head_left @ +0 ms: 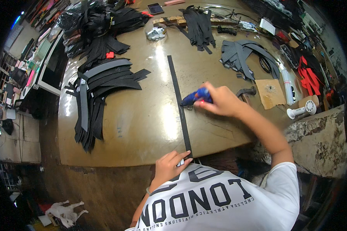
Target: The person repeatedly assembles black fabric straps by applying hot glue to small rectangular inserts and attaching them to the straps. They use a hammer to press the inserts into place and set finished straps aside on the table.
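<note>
Long thin black strip (178, 102) lies flat on the brown glossy counter (135, 127), running from mid-counter down to the near edge, narrow, matte, straight with slight fisheye bend. Right hand (219, 101) grips a blue glue gun (195, 97), fingers clamped around its body, nozzle end touching or just above the strip about midway along; small red glow at the gun near the hand. Left hand (169, 165) at the near counter edge, fingers together pressing down the strip's lower end, something small and pale between the fingertips, can't tell what.

Left of the strip: fanned pile of curved black pieces (98, 86) with a grey one on top, well apart from the strip. Far left corner: bigger heap of black pieces (100, 23). Beyond the strip's far end: bundle of black straps (198, 25) and a phone (155, 8). Right side: grey curved pieces (245, 54), hammer (246, 92) just behind the right hand, cardboard scrap (270, 92), white tube (287, 84). White dog (65, 212) lies on the floor below left. Person wears a white printed shirt (219, 204)
</note>
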The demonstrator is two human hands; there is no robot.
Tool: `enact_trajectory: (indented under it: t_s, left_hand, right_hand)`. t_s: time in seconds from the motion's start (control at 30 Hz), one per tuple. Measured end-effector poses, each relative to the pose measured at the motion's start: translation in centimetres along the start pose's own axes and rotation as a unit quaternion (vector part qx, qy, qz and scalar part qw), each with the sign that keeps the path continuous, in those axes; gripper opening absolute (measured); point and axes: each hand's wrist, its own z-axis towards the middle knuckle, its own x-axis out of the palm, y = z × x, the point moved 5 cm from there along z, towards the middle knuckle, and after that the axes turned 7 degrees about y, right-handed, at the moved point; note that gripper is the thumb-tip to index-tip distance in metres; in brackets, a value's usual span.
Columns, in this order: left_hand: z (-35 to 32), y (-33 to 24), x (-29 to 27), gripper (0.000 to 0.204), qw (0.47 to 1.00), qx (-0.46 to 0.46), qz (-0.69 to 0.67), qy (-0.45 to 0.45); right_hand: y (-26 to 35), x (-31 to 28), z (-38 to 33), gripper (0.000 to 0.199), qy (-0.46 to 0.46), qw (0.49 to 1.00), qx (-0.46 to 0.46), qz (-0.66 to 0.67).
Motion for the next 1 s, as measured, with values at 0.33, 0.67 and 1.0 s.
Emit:
enact_trajectory:
  t_s: [0.33, 0.67, 1.0]
  left_hand:
    - [0.3, 0.0, 0.3, 0.028, 1.0, -0.008, 0.009, -0.009]
    - [0.2, 0.2, 0.1, 0.029, 0.997, -0.058, -0.026, 0.032]
    - [0.1, 0.0, -0.1, 0.029, 0.998, -0.04, -0.031, 0.021]
  right_hand:
    - [-10.6, -6.2, -20.3, 0.053, -0.45, 0.789, 0.419, -0.003]
    - [-10.7, -15.9, -9.2, 0.027, -0.474, 0.844, 0.186, -0.17]
    - [-29.0, -13.8, 7.4, 0.045, 0.046, 0.885, 0.277, -0.371]
